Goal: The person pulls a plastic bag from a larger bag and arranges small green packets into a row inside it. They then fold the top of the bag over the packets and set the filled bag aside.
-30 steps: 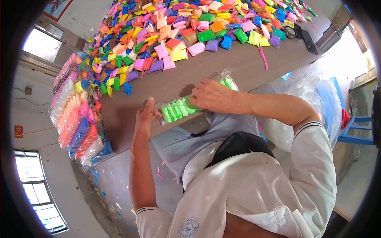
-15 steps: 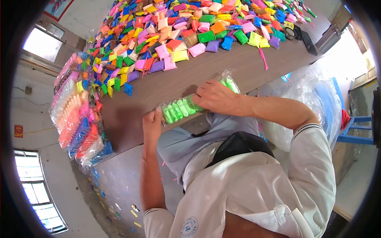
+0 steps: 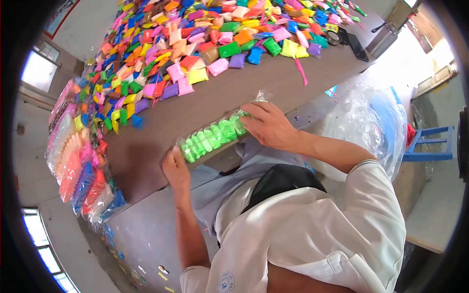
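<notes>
A clear plastic bag with a row of several bright green packets (image 3: 211, 139) lies along the near edge of the brown table (image 3: 205, 110). My left hand (image 3: 176, 168) grips the bag's left end, thumb beside the green packets. At the other end, my right hand (image 3: 268, 124) is closed on the bag, its fingers curled over the last packets. Loose clear plastic sticks up just beyond the right fingers.
A large heap of small colourful packets (image 3: 195, 49) covers the table's far part. Bagged rows of packets (image 3: 80, 166) sit at the left end. A phone (image 3: 357, 47) and a metal flask (image 3: 382, 40) are at the far right, with clear plastic bags (image 3: 361, 122) below.
My right hand has moved from the middle of the row to its right end. Green packets that stood apart at the right now sit together with the row. The camera view has shifted.
</notes>
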The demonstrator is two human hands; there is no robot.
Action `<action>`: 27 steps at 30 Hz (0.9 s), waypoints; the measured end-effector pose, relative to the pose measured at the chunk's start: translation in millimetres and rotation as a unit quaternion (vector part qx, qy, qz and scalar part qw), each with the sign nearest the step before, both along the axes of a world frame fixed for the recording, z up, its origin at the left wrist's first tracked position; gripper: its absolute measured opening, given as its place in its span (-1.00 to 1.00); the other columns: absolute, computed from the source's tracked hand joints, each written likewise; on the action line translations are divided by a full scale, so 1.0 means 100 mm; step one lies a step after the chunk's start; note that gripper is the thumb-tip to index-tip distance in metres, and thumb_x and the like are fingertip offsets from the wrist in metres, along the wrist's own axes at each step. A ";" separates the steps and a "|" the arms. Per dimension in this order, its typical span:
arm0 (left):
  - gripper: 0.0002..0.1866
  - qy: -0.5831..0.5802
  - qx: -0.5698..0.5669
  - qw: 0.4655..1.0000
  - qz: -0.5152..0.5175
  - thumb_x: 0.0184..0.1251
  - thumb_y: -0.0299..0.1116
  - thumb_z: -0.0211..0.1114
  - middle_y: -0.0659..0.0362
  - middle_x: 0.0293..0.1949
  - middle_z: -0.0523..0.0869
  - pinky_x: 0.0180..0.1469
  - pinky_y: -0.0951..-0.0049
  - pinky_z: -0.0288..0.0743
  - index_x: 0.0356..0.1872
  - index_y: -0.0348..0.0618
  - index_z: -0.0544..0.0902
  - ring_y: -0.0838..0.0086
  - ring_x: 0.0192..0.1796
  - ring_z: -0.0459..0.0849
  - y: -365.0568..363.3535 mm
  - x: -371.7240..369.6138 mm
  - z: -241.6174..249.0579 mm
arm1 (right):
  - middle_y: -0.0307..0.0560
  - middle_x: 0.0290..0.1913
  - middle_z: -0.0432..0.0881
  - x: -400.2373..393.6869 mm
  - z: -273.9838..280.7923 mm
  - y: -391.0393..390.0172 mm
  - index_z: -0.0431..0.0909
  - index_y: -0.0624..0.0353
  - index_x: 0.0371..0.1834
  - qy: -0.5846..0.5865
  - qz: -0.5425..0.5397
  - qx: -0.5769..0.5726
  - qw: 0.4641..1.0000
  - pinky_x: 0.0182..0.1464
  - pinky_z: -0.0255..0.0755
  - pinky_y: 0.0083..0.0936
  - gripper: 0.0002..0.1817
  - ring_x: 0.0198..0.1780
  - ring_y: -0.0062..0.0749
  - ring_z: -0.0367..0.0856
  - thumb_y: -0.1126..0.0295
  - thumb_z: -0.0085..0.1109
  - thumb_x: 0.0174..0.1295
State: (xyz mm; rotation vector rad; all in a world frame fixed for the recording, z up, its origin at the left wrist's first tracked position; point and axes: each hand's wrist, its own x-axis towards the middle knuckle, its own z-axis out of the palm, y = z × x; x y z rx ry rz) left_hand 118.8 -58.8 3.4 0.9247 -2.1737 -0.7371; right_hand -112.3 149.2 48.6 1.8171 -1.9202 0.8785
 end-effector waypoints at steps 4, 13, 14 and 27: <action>-0.57 0.011 -0.003 1.000 0.004 0.52 -0.24 0.02 -0.04 -0.59 0.46 -0.39 0.14 0.25 -0.54 -0.37 0.45 0.15 -0.51 0.39 -0.03 0.02 -0.09 | -0.02 -0.06 0.58 -0.26 -0.07 0.01 0.59 0.20 -0.18 -0.097 -0.097 -0.030 0.990 -0.05 0.46 -0.33 -0.79 -0.05 -0.18 0.56 0.34 0.28 0.21; -0.58 0.024 0.008 1.000 0.007 0.53 -0.24 0.01 -0.05 -0.57 0.51 -0.37 0.15 0.30 -0.50 -0.38 0.50 0.14 -0.49 0.44 0.00 0.03 -0.10 | -0.35 -0.46 0.55 -0.71 0.06 0.06 0.59 0.07 -0.37 -0.706 -0.113 0.148 0.684 -0.47 0.31 -0.68 -0.67 -0.51 -0.68 0.43 0.03 0.19 0.33; -0.58 0.023 0.012 1.000 0.010 0.53 -0.24 0.01 -0.05 -0.56 0.51 -0.37 0.15 0.30 -0.49 -0.38 0.50 0.13 -0.49 0.44 0.00 0.03 -0.10 | -0.35 -0.47 0.55 -0.72 0.02 0.07 0.58 0.05 -0.38 -0.708 -0.098 0.155 0.682 -0.49 0.30 -0.70 -0.68 -0.53 -0.70 0.43 0.04 0.20 0.33; -0.56 0.025 -0.008 0.999 0.020 0.53 -0.22 0.02 -0.06 -0.56 0.52 -0.36 0.15 0.30 -0.51 -0.37 0.48 0.11 -0.47 0.45 0.00 0.04 -0.13 | -0.29 -0.30 0.64 -0.73 -0.07 0.12 0.53 0.06 -0.30 -0.795 -0.003 0.078 0.601 -0.15 0.62 -0.53 -0.82 -0.28 -0.54 0.67 0.22 0.19 0.37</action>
